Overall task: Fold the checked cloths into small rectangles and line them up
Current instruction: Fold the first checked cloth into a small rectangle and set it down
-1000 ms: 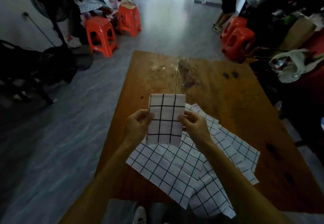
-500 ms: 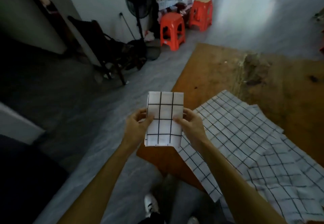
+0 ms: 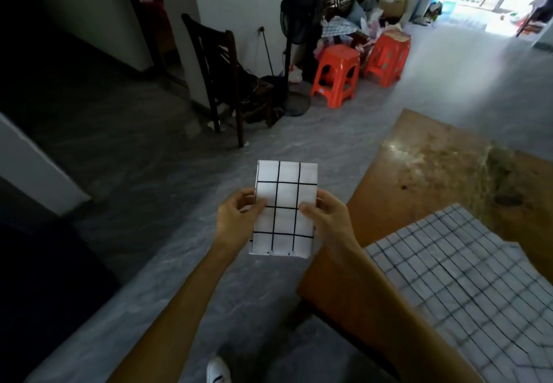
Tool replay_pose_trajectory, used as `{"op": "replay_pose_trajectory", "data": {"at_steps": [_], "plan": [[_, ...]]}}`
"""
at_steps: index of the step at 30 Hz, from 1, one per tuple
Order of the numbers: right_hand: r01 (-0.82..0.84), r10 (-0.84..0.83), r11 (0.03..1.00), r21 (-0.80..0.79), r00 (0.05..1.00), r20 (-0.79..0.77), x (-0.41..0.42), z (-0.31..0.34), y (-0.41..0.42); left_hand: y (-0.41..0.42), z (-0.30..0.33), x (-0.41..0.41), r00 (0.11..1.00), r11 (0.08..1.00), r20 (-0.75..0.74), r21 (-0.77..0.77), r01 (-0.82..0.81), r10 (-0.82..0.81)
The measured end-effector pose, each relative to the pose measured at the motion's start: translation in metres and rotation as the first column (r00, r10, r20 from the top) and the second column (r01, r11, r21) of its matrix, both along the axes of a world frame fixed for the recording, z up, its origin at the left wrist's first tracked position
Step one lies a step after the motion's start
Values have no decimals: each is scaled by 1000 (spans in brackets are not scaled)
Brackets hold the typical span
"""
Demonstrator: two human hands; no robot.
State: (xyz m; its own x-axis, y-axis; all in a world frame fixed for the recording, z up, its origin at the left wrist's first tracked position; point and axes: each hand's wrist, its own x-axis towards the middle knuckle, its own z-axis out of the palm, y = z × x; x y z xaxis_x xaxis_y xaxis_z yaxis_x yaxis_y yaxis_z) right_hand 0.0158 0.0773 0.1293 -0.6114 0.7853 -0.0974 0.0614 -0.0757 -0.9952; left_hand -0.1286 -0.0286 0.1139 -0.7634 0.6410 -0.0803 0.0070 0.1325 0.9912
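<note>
Hands are both pinching the folded cloth (image 3: 284, 209), left hand (image 3: 236, 218) on its left edge, right hand (image 3: 326, 221) on its right, held upright over the floor just left of the table (image 3: 425, 173). Unfolded cloths (image 3: 466, 278) lie on the table.

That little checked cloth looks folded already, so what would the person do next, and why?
Probably carry the folded cloth right and lay it flat on the bare wood of the table. Both hands, left and right, pinch its edges, and it is held out over the floor, off the table. It already looks like a small rectangle, while unfolded cloths lie waiting on the table.
</note>
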Motion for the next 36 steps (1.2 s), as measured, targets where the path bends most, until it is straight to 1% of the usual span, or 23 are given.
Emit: {"op": "replay_pose_trajectory", "data": {"at_steps": [3, 8, 12, 15, 20, 26, 28, 30, 36], "plan": [[18, -19, 1000, 17, 1000, 19, -60, 4, -14, -14, 2, -58, 1000, 1000, 23, 7, -17, 17], [55, -56, 998, 42, 998, 20, -139, 16, -23, -20, 9, -138, 999, 1000, 44, -8, 1, -1], [72, -73, 997, 24, 997, 19, -177, 16, -9, -1, 7, -179, 997, 1000, 69, 9, 30, -30], [97, -97, 995, 9, 995, 14, -195, 12, 18, 28, 3, -200, 994, 998, 86, 14, 63, -64], [155, -155, 988, -7, 988, -25, -224, -6, 85, 98, -6, -234, 988, 988, 45, -26, 152, -151], [227, -230, 973, -49, 971, -69, -257, -25, 190, 215, -1, -268, 979, 979, -26, -48, 200, -201], [254, -259, 965, -72, 963, -80, -264, -25, 221, 252, 0, -278, 978, 978, -56, -61, 198, -201], [283, -290, 956, -75, 951, -109, -270, -19, 259, 299, 6, -286, 968, 971, -83, -63, 231, -235], [383, -391, 920, -83, 915, -103, -272, -15, 354, 414, 7, -298, 925, 927, -63, -46, 373, -376]]}}
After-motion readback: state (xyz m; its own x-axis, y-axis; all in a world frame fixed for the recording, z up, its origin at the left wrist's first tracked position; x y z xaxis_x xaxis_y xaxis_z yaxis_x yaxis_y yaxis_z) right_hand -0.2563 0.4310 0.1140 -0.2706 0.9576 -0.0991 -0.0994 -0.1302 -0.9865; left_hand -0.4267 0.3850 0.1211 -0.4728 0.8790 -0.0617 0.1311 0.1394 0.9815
